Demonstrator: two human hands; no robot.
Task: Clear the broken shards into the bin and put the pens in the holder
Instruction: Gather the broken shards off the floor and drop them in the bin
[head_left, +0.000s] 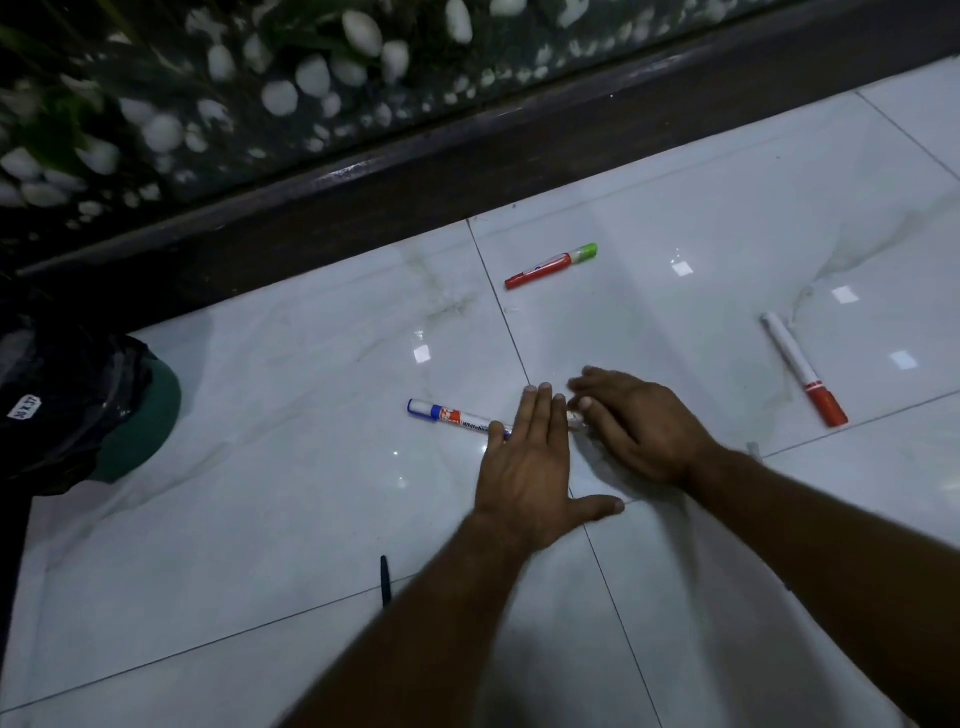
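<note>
Note straight fingers (540, 410) of left hand (524, 462), laid flat across blue marker (452, 415). Cannot tell right hand (644, 421) grip: curled, blurred. Treat markers as light, stiff, prone to rolling; pinch mid-barrel. Expect sharp shards; none discernible. Find red-green marker (550, 266) and red-white marker (802, 369) well apart on glossy tiled floor (675, 218); lined bin (150, 421) far left, near dark sill (415, 171).

Shiny white floor tiles (260, 519) with thin dark lines between them, a long dark wooden ledge (467, 171) along the far side, white pebbles (280, 97) and green leaves (52, 130) behind it
</note>
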